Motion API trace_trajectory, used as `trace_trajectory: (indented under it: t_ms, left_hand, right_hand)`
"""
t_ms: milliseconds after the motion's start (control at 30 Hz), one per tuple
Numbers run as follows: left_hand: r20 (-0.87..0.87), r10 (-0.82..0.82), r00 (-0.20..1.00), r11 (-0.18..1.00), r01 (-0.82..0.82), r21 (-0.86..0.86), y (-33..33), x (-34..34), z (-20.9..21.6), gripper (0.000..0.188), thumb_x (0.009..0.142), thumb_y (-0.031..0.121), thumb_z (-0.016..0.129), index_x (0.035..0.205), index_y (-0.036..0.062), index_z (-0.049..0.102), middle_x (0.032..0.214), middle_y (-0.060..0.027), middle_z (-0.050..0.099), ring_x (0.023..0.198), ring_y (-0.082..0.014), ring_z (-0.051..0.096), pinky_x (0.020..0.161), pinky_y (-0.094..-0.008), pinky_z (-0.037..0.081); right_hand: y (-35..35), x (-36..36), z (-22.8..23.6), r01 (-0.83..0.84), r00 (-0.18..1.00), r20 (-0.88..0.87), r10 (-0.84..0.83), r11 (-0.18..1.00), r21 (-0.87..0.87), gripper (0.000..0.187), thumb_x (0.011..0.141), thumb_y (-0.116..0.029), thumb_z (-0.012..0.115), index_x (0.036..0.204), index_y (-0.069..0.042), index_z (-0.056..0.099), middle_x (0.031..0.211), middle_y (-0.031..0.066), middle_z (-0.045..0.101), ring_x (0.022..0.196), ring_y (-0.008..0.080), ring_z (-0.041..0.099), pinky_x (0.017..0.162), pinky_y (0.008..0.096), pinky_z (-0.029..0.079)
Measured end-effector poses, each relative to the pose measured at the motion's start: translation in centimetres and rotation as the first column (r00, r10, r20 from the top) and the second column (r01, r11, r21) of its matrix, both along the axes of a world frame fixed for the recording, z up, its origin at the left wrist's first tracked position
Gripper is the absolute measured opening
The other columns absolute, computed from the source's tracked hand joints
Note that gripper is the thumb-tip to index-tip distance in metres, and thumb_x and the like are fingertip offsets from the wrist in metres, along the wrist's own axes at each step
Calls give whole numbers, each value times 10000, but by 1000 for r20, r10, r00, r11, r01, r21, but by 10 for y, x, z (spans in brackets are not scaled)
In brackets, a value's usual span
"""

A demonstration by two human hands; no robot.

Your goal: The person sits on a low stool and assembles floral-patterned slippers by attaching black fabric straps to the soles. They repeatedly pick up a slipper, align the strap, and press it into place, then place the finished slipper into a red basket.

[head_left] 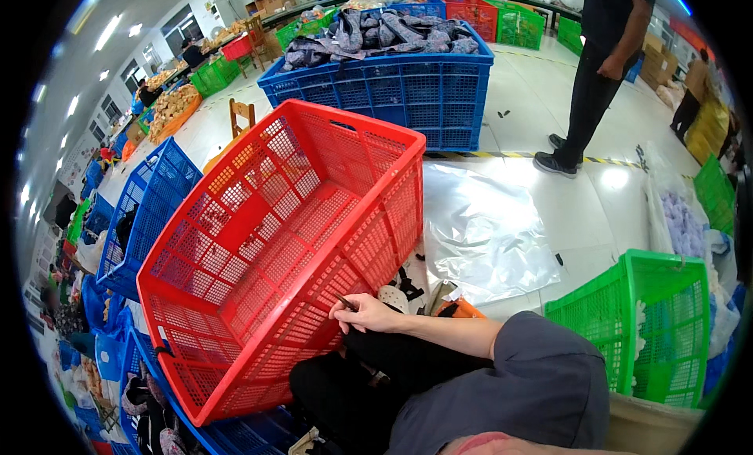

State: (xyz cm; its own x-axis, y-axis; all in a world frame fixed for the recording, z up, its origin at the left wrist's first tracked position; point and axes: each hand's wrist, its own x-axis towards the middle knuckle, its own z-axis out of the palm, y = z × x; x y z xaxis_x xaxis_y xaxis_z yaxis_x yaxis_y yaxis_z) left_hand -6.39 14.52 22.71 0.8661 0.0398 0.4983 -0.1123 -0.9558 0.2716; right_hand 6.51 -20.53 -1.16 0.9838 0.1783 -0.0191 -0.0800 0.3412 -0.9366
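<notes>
My right hand (365, 314) is closed around a small, slim dark thing (346, 303), whose kind I cannot make out. It is in front of the outer mesh wall of a large red plastic crate (314, 286), close to its rim; whether it touches the crate is unclear. The crate is tilted, and its mesh floor and inner walls show. Under my forearm lie a pale clog-like shoe with holes (393, 298) and an orange item (463, 308), both partly hidden. My left hand is out of sight.
Behind the red crate stands a blue crate (376, 90) heaped with dark patterned pieces. A clear plastic sheet (486, 227) covers part of the floor. A green crate (651, 329) is at right, blue crates (161, 192) at left. A person (600, 70) stands at the upper right.
</notes>
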Motion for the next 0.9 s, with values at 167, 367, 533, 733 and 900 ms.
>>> trace_trajectory:
  t_ms: [167, 367, 533, 733, 900]
  left_hand:
    - [-263, -158, 952, 969, 200, 141, 15, 4, -30, 440, 859, 296, 698, 1197, 48, 565, 1089, -173, 628, 945, -269, 607, 878, -393, 457]
    - [-374, -549, 747, 819, 571, -62, -56, 180, -101, 392, 843, 207, 678, 1162, -1, 585, 1154, -191, 598, 1086, -347, 550, 944, -400, 434]
    - [-379, -714, 588, 636, 771, -2, -144, 293, -128, 334, 897, 278, 577, 1067, -6, 621, 1045, -217, 636, 994, -371, 597, 836, -443, 482]
    - [-368, -785, 499, 567, 817, -103, -249, 324, -180, 573, 905, 505, 512, 1019, -54, 571, 907, -294, 632, 894, -436, 615, 755, -492, 497]
    - [-240, -737, 631, 637, 768, 64, -248, 296, -211, 554, 775, 512, 689, 924, -1, 538, 795, -206, 654, 715, -365, 651, 637, -453, 511]
  right_hand:
    - [23, -1, 8, 67, 997, 42, -65, 997, -32, 179, 948, -155, 550, 1028, 2, 587, 709, 17, 610, 506, 39, 457, 469, 192, 365]
    - [11, -27, 4, 287, 931, 299, -209, 926, -244, 210, 972, -147, 518, 1100, 10, 575, 808, 16, 583, 668, 81, 532, 620, 233, 451]
    - [17, -39, -6, 383, 903, 243, -353, 920, -85, 237, 1017, -194, 434, 1112, -23, 568, 822, 12, 581, 662, 53, 521, 574, 195, 410]
    - [13, -46, -3, 425, 892, 189, -410, 904, -43, 265, 1026, -243, 408, 1102, -27, 541, 763, 19, 562, 593, 57, 481, 564, 194, 393]
    - [9, -43, -8, 490, 866, 141, -479, 870, -54, 274, 1026, -278, 411, 1055, -40, 544, 747, 22, 560, 574, 54, 468, 545, 188, 375]
